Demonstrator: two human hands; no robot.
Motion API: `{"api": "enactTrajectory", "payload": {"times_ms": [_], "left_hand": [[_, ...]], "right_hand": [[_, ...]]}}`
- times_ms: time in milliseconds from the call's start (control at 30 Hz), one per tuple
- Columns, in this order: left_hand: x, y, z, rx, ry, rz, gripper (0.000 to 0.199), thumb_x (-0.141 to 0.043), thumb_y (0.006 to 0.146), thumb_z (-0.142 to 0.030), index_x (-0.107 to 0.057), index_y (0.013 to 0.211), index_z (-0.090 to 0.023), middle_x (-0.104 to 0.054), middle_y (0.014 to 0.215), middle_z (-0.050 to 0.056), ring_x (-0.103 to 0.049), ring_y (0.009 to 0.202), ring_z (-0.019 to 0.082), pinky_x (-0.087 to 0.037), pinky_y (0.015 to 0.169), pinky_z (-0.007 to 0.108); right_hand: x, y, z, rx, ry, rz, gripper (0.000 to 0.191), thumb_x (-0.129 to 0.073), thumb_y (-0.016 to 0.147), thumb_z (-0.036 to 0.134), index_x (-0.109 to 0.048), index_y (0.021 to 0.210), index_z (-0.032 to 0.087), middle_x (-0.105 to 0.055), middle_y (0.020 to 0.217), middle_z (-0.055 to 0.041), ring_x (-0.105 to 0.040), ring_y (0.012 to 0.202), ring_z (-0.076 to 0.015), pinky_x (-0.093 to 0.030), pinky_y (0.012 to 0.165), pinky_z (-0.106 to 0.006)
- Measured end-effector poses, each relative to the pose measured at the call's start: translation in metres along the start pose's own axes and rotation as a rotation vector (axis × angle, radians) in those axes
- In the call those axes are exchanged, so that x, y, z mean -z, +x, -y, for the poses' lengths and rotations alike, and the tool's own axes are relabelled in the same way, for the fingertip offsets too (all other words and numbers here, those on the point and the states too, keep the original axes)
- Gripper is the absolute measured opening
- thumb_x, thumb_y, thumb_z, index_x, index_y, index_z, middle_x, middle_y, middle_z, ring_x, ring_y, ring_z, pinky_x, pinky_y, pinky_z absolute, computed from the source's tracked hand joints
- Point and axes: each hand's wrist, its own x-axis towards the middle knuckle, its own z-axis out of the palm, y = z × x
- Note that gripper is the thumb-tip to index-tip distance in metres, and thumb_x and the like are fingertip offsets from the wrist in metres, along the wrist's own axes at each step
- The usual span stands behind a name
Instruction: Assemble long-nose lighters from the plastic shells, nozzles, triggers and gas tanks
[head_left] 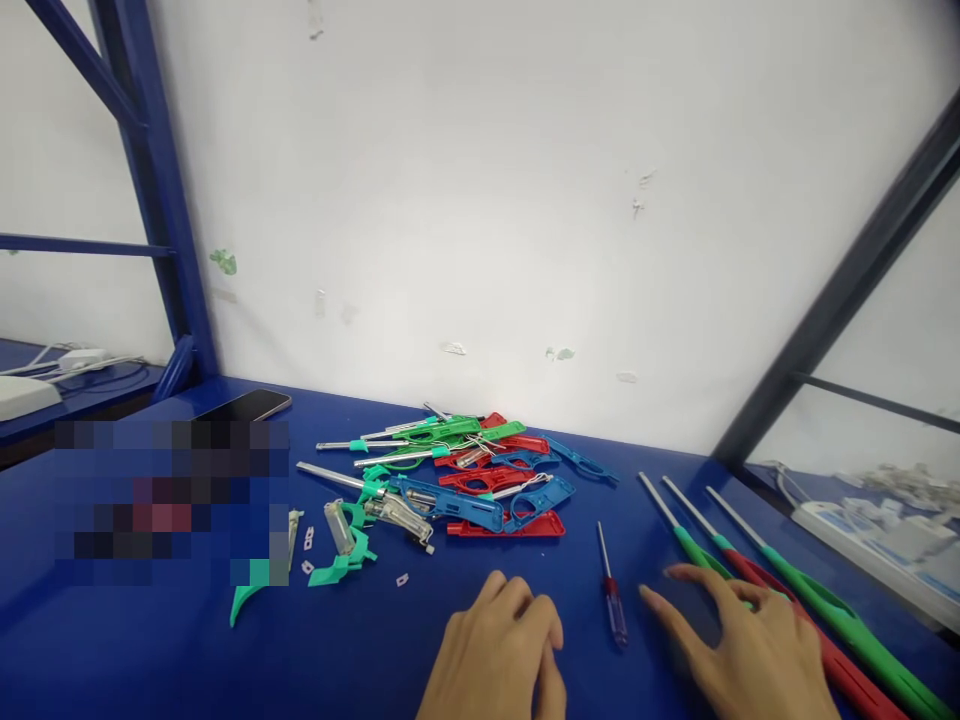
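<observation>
My right hand [750, 645] is open, thumb and index finger apart, and its other fingers lie over the nearest of three long-necked gas lighters. Partly hidden under that hand is a green lighter [699, 552]; beside it lie a red lighter [757, 573] and another green lighter [832, 610]. My left hand [495, 650] rests low over the table with its fingers curled in; nothing shows in them, though the palm is hidden. Between the hands lies a screwdriver [613, 605] with a clear purplish handle, its shaft pointing away from me.
Beyond my left hand is a pile of lighter shells, including a red shell [510, 525] and a blue shell [450, 502], with metal tubes. Teal parts [345, 570] and small pale pieces lie left. A phone [251, 405] sits farther back, near a blurred patch. A white wall [480, 200] closes the back.
</observation>
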Motion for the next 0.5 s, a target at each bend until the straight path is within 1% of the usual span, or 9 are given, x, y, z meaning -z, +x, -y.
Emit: {"api": "enactTrajectory", "payload": {"times_ms": [67, 133, 167, 233, 267, 333, 400, 433, 500], "left_hand": [[-0.002, 0.0, 0.001, 0.007, 0.019, 0.011, 0.033, -0.058, 0.07, 0.0, -0.06, 0.089, -0.027, -0.067, 0.079, -0.003, -0.063, 0.069, 0.018, -0.039, 0.052, 0.029], [-0.005, 0.0, 0.0, 0.021, 0.039, 0.012, 0.032, -0.06, 0.069, 0.001, -0.06, 0.086, -0.026, -0.066, 0.078, -0.002, -0.063, 0.071, 0.02, -0.037, 0.051, 0.029], [-0.006, 0.001, -0.001, 0.027, 0.048, 0.013, 0.032, -0.061, 0.067, 0.001, -0.06, 0.084, -0.026, -0.066, 0.078, -0.001, -0.064, 0.072, 0.02, -0.036, 0.051, 0.029], [-0.006, 0.001, -0.004, 0.031, 0.058, 0.017, 0.033, -0.062, 0.064, 0.002, -0.061, 0.083, -0.025, -0.068, 0.081, 0.0, -0.068, 0.078, 0.021, -0.037, 0.05, 0.027], [-0.005, 0.001, -0.005, 0.032, 0.061, 0.018, 0.034, -0.063, 0.063, 0.002, -0.063, 0.084, -0.026, -0.07, 0.087, 0.001, -0.07, 0.082, 0.022, -0.039, 0.05, 0.025], [0.002, -0.001, -0.006, 0.035, 0.07, 0.012, 0.04, -0.065, 0.064, 0.001, -0.071, 0.09, -0.028, -0.075, 0.109, 0.005, -0.074, 0.094, 0.024, -0.044, 0.051, 0.023], [0.012, -0.007, -0.003, 0.042, 0.083, -0.006, 0.046, -0.067, 0.067, 0.001, -0.078, 0.098, -0.031, -0.07, 0.137, 0.01, -0.074, 0.11, 0.029, -0.049, 0.051, 0.022], [0.018, -0.011, 0.0, 0.044, 0.092, -0.018, 0.048, -0.067, 0.07, 0.002, -0.08, 0.099, -0.033, -0.065, 0.147, 0.011, -0.073, 0.115, 0.031, -0.05, 0.051, 0.022], [0.034, -0.02, 0.009, 0.046, 0.109, -0.043, 0.039, -0.068, 0.078, 0.0, -0.082, 0.094, -0.032, -0.061, 0.155, 0.011, -0.074, 0.115, 0.031, -0.056, 0.053, 0.023]], "right_hand": [[0.006, 0.007, 0.019, -0.016, -0.008, -0.022, 0.039, -0.069, 0.094, 0.06, -0.079, 0.109, 0.025, -0.065, 0.089, -0.0175, -0.069, 0.084, -0.0455, -0.059, 0.073, -0.062], [0.016, 0.019, 0.042, -0.039, 0.058, 0.069, 0.031, -0.067, 0.098, 0.051, -0.075, 0.111, 0.023, -0.064, 0.093, -0.0165, -0.072, 0.094, -0.0453, -0.06, 0.081, -0.06], [0.02, 0.026, 0.054, -0.035, 0.076, 0.1, 0.028, -0.066, 0.1, 0.048, -0.074, 0.113, 0.024, -0.064, 0.095, -0.0148, -0.073, 0.095, -0.0424, -0.061, 0.082, -0.056], [0.024, 0.045, 0.078, -0.045, 0.091, 0.15, 0.028, -0.066, 0.104, 0.049, -0.072, 0.118, 0.025, -0.065, 0.106, -0.0135, -0.074, 0.082, -0.0308, -0.062, 0.074, -0.045], [0.023, 0.057, 0.088, -0.063, 0.088, 0.173, 0.027, -0.064, 0.107, 0.048, -0.072, 0.118, 0.024, -0.065, 0.111, -0.0138, -0.074, 0.077, -0.0266, -0.062, 0.07, -0.041], [0.018, 0.087, 0.105, -0.091, 0.078, 0.213, 0.025, -0.064, 0.111, 0.041, -0.071, 0.125, 0.021, -0.068, 0.123, -0.0144, -0.076, 0.086, -0.023, -0.064, 0.079, -0.041], [0.009, 0.121, 0.114, -0.119, 0.068, 0.272, 0.035, -0.073, 0.108, 0.04, -0.069, 0.136, 0.019, -0.073, 0.132, -0.0093, -0.076, 0.105, -0.0235, -0.066, 0.09, -0.044], [0.005, 0.138, 0.116, -0.137, 0.063, 0.294, 0.037, -0.074, 0.108, 0.039, -0.068, 0.139, 0.019, -0.072, 0.138, -0.0103, -0.076, 0.112, -0.0259, -0.066, 0.094, -0.047], [-0.004, 0.167, 0.115, -0.177, 0.05, 0.341, 0.04, -0.075, 0.107, 0.039, -0.068, 0.14, 0.019, -0.071, 0.141, -0.0115, -0.075, 0.117, -0.0275, -0.065, 0.098, -0.049]]}}
